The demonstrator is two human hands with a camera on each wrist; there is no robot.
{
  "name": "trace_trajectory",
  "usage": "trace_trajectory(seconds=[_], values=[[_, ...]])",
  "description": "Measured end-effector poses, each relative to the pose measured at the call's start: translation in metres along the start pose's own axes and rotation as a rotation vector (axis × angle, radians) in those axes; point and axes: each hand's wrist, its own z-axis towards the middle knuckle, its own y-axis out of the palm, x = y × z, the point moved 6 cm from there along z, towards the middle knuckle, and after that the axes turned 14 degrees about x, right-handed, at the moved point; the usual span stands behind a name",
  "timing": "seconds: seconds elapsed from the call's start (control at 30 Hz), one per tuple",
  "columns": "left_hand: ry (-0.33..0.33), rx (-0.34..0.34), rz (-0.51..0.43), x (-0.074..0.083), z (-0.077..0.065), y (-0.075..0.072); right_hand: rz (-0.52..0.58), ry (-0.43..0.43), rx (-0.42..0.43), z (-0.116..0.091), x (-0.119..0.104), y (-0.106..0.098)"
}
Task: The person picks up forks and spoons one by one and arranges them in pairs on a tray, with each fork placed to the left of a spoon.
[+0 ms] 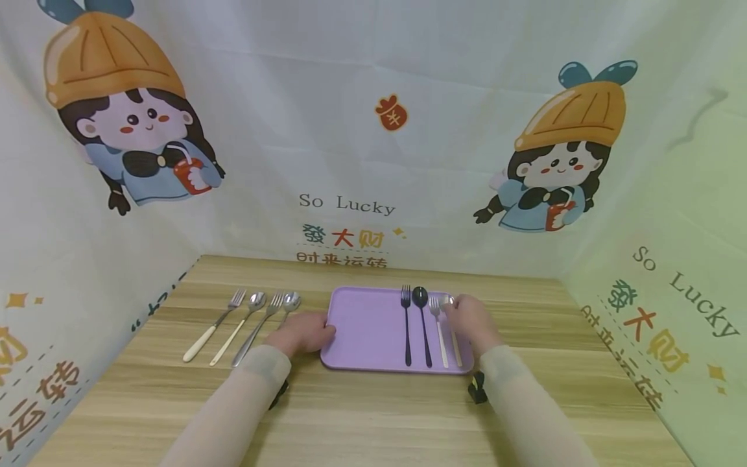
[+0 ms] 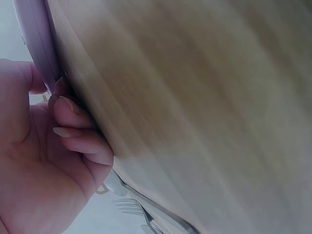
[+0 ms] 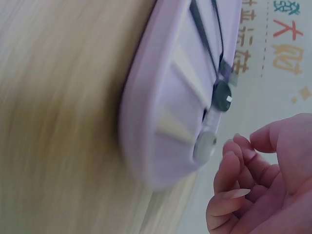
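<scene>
Head view puts the purple tray (image 1: 364,331) on the counter (image 1: 379,421), with a black fork (image 1: 406,327), black spoon (image 1: 425,332), light-handled fork (image 1: 440,334) and light-handled spoon (image 1: 456,350) in its 3 o'clock half. The left hand (image 1: 303,332) grips it at 9 o'clock; towards 2 o'clock the right hand (image 1: 474,322) is by the light-handled spoon's bowl. Beyond 9 o'clock lie a cream-handled fork (image 1: 201,342), cream-handled spoon (image 1: 235,333), steel fork (image 1: 253,336) and half-hidden steel spoon (image 1: 292,300). The step in hand looks like steadying the tray while the row is set; next, the right hand probably needs a light touch so nothing gets knocked askew. Left wrist view adds the thumb above the rim (image 2: 41,44) and fingers curled beneath; right wrist view adds what the head view hides, a narrow gap between thumb and fingertips with nothing held
</scene>
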Motion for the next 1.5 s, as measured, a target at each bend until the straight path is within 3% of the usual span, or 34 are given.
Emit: trace_trajectory(seconds=[0.13, 0.33, 0.4, 0.57, 0.67, 0.97, 1.07, 1.23, 1.37, 1.5], values=[[-0.001, 0.000, 0.000, -0.001, 0.001, 0.001, -0.022, -0.007, -0.029, 0.002, 0.014, -0.002], [0.005, -0.002, -0.002, 0.000, 0.000, 0.000, -0.094, -0.081, -0.095, 0.005, 0.034, 0.002], [0.015, -0.002, 0.001, 0.001, -0.001, -0.001, -0.129, -0.121, -0.099, 0.014, 0.048, 0.012], [0.021, -0.009, -0.007, 0.004, -0.006, -0.005, -0.196, -0.190, -0.112, 0.017, 0.057, 0.017], [0.010, -0.019, -0.017, 0.005, -0.007, -0.005, -0.205, -0.184, -0.150, 0.010, 0.052, 0.012], [0.011, -0.027, -0.006, 0.005, -0.005, -0.005, -0.253, -0.254, -0.230, 0.016, 0.065, 0.027], [0.045, -0.020, 0.000, 0.004, -0.004, -0.002, -0.254, -0.252, -0.259, 0.010, 0.057, 0.021], [0.035, -0.029, -0.013, 0.020, -0.022, -0.021, -0.250, -0.226, -0.304, -0.003, 0.044, 0.009], [0.001, -0.035, -0.019, 0.030, -0.031, -0.033, -0.262, -0.250, -0.303, 0.010, 0.056, 0.020], [0.025, -0.028, -0.006, 0.023, -0.023, -0.024, -0.272, -0.243, -0.305, 0.017, 0.063, 0.024]])
